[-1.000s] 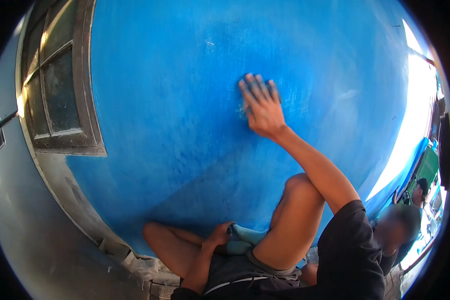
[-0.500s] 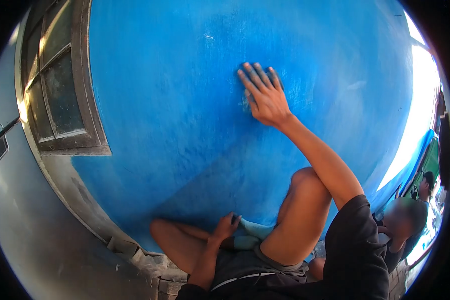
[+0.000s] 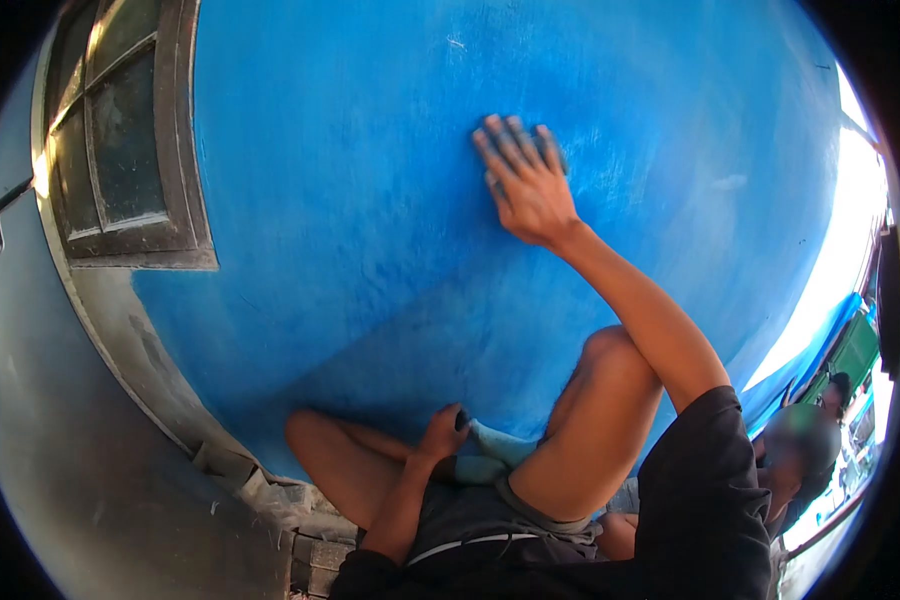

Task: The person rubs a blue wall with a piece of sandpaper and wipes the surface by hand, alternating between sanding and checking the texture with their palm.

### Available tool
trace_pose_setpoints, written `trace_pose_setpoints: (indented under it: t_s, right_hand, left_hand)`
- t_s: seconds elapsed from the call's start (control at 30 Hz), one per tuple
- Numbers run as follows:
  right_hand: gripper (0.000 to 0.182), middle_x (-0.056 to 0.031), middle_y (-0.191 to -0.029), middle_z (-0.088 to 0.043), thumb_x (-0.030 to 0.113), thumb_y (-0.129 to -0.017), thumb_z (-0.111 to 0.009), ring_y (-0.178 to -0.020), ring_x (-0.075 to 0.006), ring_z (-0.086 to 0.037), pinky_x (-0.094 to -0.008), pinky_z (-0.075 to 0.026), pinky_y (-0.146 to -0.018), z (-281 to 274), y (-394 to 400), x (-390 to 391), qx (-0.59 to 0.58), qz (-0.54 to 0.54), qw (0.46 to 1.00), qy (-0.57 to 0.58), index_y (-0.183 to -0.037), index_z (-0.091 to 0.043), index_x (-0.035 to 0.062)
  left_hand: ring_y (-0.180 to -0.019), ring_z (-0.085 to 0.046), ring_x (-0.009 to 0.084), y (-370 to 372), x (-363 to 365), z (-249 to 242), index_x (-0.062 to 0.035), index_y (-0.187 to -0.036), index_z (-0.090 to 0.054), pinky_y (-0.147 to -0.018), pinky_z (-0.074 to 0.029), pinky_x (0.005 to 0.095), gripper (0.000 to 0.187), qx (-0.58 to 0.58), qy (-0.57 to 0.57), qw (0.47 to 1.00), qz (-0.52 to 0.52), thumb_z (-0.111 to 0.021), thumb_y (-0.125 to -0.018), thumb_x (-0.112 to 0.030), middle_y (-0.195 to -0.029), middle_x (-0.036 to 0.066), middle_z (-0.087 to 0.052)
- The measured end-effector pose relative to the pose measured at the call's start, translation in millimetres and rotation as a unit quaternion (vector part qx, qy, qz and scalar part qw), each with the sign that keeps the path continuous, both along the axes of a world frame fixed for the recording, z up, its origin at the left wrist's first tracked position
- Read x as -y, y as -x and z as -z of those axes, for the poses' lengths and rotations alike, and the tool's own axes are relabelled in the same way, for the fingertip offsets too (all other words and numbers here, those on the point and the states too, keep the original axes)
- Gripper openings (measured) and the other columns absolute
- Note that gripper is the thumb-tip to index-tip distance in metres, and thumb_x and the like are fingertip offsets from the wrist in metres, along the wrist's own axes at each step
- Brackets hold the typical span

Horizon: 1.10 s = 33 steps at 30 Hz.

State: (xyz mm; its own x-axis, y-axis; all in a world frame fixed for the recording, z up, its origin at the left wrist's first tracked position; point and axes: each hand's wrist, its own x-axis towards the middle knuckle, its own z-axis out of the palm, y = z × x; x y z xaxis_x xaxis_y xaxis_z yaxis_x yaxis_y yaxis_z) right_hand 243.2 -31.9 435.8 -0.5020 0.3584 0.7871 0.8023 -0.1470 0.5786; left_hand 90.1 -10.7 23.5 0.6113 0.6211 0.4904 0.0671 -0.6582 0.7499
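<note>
My right hand point(image 3: 532, 192) lies flat against the blue wall point(image 3: 350, 200), fingers stretched out and slightly apart. Dark smudges or shadow show between and beside its fingers, and the palm side is hidden. Low down, by my bent leg, my left hand point(image 3: 442, 435) is closed, with a small dark spot at its fingertips. I cannot tell what it holds. Just right of this hand is a foot in a teal sock point(image 3: 505, 445).
A wooden-framed window point(image 3: 140, 130) is set at the upper left of the wall. A grey panel point(image 3: 60, 420) curves along the left side. Broken bricks point(image 3: 315, 565) lie at the wall's foot. Another person point(image 3: 800, 450) sits close on my right, with one more behind.
My right hand stays at nearly the same height and has shifted slightly left across the wall. The view has tilted a little, so window and legs appear higher.
</note>
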Motion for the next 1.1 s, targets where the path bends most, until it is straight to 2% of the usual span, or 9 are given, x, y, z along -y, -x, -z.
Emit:
trace_pose_setpoints:
  t_s: [0.13,0.23,0.4,0.5,0.57,0.67,0.77,1.0,1.1]
  right_hand:
    - [0.052,-0.0081,-0.158,-0.036,0.023,-0.101,-0.047,-0.146,-0.0279,-0.034,-0.0530,-0.019,-0.121,-6.9,-3.7,1.3,0.042,-0.033,0.997,0.053,-0.152,-0.040,0.0143]
    - [0.053,-0.0059,-0.159,-0.035,0.024,-0.101,-0.047,-0.146,-0.0266,-0.033,-0.0524,-0.019,-0.122,-5.6,-6.1,4.6,-0.024,0.004,1.000,0.004,-0.153,-0.038,0.0160]
    - [0.054,-0.0070,-0.160,-0.034,0.023,-0.100,-0.047,-0.146,-0.0278,-0.033,-0.0524,-0.020,-0.121,-3.3,-18.9,12.7,0.052,-0.020,0.996,0.064,-0.153,-0.038,0.0149]
    - [0.056,-0.0066,-0.160,-0.033,0.024,-0.100,-0.048,-0.147,-0.0269,-0.033,-0.0520,-0.020,-0.121,-18.1,-32.4,12.6,-0.074,-0.011,0.995,-0.072,-0.154,-0.036,0.0164]
    - [0.055,-0.0064,-0.161,-0.033,0.025,-0.100,-0.048,-0.147,-0.0267,-0.032,-0.0518,-0.020,-0.121,-6.3,-33.0,15.5,-0.074,-0.005,0.995,-0.070,-0.154,-0.037,0.0166]
    - [0.054,-0.0074,-0.160,-0.033,0.025,-0.101,-0.047,-0.147,-0.0271,-0.031,-0.0516,-0.021,-0.120,5.6,-31.2,19.8,0.074,-0.017,0.993,0.092,-0.153,-0.037,0.0163]
    - [0.054,-0.0069,-0.160,-0.033,0.026,-0.102,-0.046,-0.147,-0.0263,-0.031,-0.0505,-0.020,-0.121,-8.3,-30.8,15.6,-0.039,-0.002,0.999,-0.019,-0.154,-0.036,0.0187]
    - [0.052,-0.0090,-0.159,-0.035,0.025,-0.101,-0.046,-0.146,-0.0292,-0.032,-0.0525,-0.020,-0.120,-5.2,-23.4,13.3,0.039,-0.021,0.998,0.041,-0.152,-0.040,0.0163]
    - [0.053,-0.0086,-0.159,-0.035,0.025,-0.100,-0.048,-0.146,-0.0287,-0.033,-0.0534,-0.020,-0.120,-16.7,-19.6,11.6,-0.031,0.001,0.999,-0.025,-0.152,-0.039,0.0158]
  left_hand:
    - [-0.090,-0.059,0.0438,-4.2,-7.3,7.9,-0.0004,-0.092,-0.057,-0.075,-0.048,0.0486,0.012,-0.003,0.003,1.000,-0.004,-0.057,-0.080,0.002,-0.093,0.022,-0.060]
    - [-0.087,-0.062,0.0372,-3.3,-9.8,11.5,-0.0003,-0.099,-0.060,-0.076,-0.050,0.0422,0.018,-0.006,-0.065,0.997,-0.031,-0.059,-0.081,0.003,-0.095,0.019,-0.062]
    - [-0.091,-0.062,0.0361,-0.7,-10.8,11.3,-0.0016,-0.099,-0.060,-0.078,-0.050,0.0412,0.019,-0.044,-0.045,0.997,-0.036,-0.059,-0.080,0.001,-0.097,0.018,-0.063]
    - [-0.092,-0.063,0.0350,-2.1,-15.9,11.8,-0.0022,-0.098,-0.060,-0.079,-0.051,0.0403,0.018,-0.054,-0.038,0.997,-0.037,-0.062,-0.079,-0.001,-0.097,0.018,-0.064]
    - [-0.092,-0.064,0.0342,-3.5,-10.5,14.8,-0.0025,-0.097,-0.060,-0.079,-0.051,0.0399,0.018,-0.052,-0.021,0.998,-0.033,-0.064,-0.079,-0.003,-0.097,0.017,-0.064]
    - [-0.090,-0.065,0.0343,1.0,-8.9,13.8,-0.0026,-0.097,-0.060,-0.079,-0.051,0.0399,0.020,-0.021,-0.015,1.000,-0.018,-0.066,-0.078,-0.005,-0.095,0.017,-0.064]
    - [-0.087,-0.061,0.0417,2.3,-5.9,-0.2,-0.0008,-0.094,-0.059,-0.075,-0.050,0.0442,0.016,-0.012,0.016,1.000,0.000,-0.059,-0.078,0.002,-0.092,0.020,-0.062]
    - [-0.089,-0.062,0.0408,0.4,-6.7,5.9,-0.0021,-0.097,-0.060,-0.076,-0.050,0.0440,0.020,-0.016,0.002,1.000,-0.003,-0.063,-0.076,-0.002,-0.095,0.019,-0.063]
    - [-0.090,-0.061,0.0408,0.8,-6.3,2.6,-0.0021,-0.098,-0.060,-0.078,-0.050,0.0447,0.023,-0.023,0.005,1.000,-0.005,-0.063,-0.075,-0.003,-0.096,0.019,-0.062]
